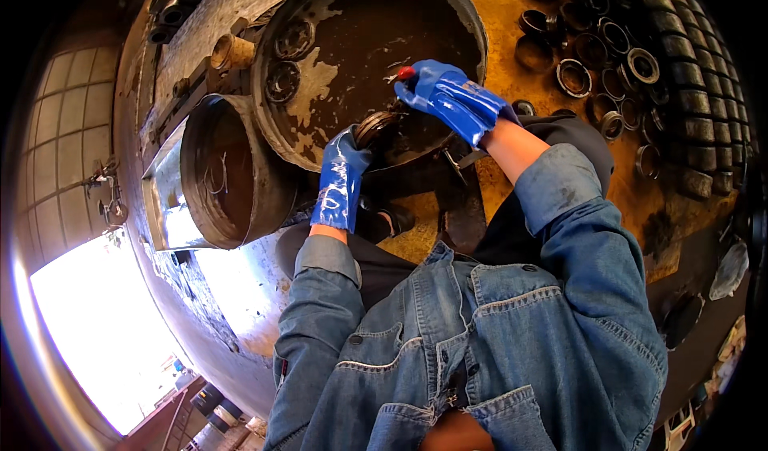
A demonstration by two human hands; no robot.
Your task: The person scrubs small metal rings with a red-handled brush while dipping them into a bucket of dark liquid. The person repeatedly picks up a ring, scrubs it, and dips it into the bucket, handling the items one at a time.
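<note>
My left hand (342,175), in a shiny blue rubber glove, grips a round metal ring part (374,128) at the near rim of a large round basin (264,103). Dark, oily-looking liquid covers the basin's bottom. My right hand (452,95), gloved the same way, is closed over the basin around a tool with a red handle (406,73). The tool's working end is hard to make out. Two more ring parts, an upper one (294,39) and a lower one (282,81), sit inside the basin along its left side.
Left of the basin, an open metal drum (264,175) lies tipped on its side beside a small rusty can (232,52). Many loose metal rings (574,77) spread over the stained floor at right, next to stacked rows of dark cylindrical parts (694,115).
</note>
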